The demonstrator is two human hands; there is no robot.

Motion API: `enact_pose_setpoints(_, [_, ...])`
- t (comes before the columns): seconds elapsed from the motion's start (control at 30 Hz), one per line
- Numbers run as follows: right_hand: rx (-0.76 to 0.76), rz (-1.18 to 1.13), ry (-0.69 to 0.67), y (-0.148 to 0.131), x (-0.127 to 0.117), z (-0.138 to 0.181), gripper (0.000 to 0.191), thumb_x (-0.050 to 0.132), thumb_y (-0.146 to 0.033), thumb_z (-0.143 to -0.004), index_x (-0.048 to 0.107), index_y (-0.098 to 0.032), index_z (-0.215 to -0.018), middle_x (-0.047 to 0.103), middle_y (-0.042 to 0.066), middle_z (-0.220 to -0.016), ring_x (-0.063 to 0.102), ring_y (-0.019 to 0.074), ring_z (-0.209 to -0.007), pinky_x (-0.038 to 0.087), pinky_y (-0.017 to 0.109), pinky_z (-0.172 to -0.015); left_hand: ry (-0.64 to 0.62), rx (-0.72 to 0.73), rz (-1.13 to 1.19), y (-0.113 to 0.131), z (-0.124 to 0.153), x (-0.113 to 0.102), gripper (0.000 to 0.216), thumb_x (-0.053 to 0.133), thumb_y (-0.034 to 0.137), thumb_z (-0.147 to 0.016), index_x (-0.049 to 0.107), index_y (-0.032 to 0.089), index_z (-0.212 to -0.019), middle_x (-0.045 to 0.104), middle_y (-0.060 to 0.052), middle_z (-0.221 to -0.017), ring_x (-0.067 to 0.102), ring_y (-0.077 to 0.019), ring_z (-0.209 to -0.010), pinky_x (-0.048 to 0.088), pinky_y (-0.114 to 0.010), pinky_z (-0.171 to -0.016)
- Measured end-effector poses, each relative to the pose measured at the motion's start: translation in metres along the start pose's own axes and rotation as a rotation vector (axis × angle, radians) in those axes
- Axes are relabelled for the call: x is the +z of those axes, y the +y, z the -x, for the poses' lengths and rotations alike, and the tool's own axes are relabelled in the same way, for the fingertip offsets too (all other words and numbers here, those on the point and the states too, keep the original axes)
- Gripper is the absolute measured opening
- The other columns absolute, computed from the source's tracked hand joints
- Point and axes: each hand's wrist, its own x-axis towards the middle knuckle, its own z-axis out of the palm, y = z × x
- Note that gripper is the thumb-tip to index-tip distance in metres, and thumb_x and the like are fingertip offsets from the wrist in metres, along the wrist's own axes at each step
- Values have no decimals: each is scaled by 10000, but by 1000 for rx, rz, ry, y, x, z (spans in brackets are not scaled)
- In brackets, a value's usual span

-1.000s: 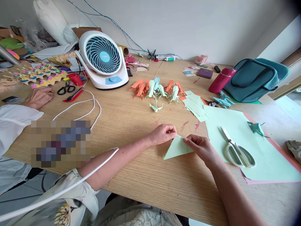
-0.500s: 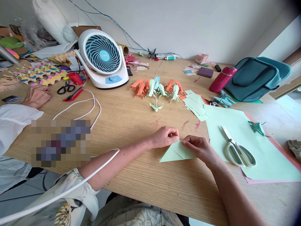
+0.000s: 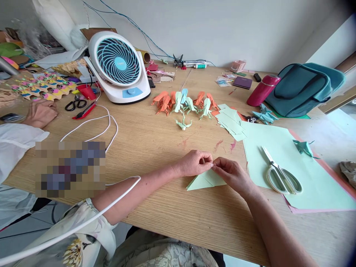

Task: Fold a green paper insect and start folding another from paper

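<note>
A pale green folded paper (image 3: 204, 180), roughly a triangle, lies on the wooden table under my fingers. At its far corner my left hand (image 3: 196, 163) is closed with the fingers curled and pinching. My right hand (image 3: 232, 174) pinches the same corner from the other side, thumb and forefinger almost touching the left hand. The right hand covers the paper's right part. Beyond my hands stands a small pale green folded paper figure (image 3: 183, 122). Behind it is a row of orange figures (image 3: 164, 102), pale green figures (image 3: 206, 108) and a light blue figure (image 3: 184, 96).
Scissors (image 3: 280, 174) lie on large green sheets (image 3: 267, 137) at right, beside a stack of small green sheets (image 3: 229, 120). Farther back are a pink bottle (image 3: 263, 90) and a teal bag (image 3: 303, 89). A fan (image 3: 119, 66) and another person's hand (image 3: 41, 113) are at left.
My right hand has moved slightly left and up, so its fingertips now meet my left hand at the paper's corner. The paper's left edge now shows separated layers.
</note>
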Motion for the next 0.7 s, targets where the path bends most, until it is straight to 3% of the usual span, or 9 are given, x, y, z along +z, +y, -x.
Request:
enact_pose_setpoints(0.37, [59, -14, -47, 4, -10, 0, 353, 620, -532, -855, 616, -203, -727, 510, -24, -642, 375, 126, -594, 267, 261, -538, 123, -23, 39, -6, -5, -7, 139, 530, 185, -795, 497, 174, -660, 464, 53, -608, 405, -87, -580, 321, -219, -557])
enact_pose_setpoints(0.57, [88, 3, -26, 4, -14, 1, 378, 615, -554, -863, 606, -207, -713, 481, -23, -631, 347, 129, -597, 239, 272, -535, 150, -63, 135, -12, -8, -13, 195, 568, 271, -814, 511, 163, -663, 452, 45, -634, 395, -94, -613, 308, -226, -570])
enact_pose_setpoints(0.7, [136, -111, 32, 7, -18, 1, 400, 639, -580, -845, 588, -208, -706, 490, -30, -626, 353, 122, -587, 251, 264, -538, 138, -106, 319, -14, -8, -16, 297, 548, 433, -878, 571, 158, -767, 493, 36, -661, 443, -95, -604, 342, -213, -564])
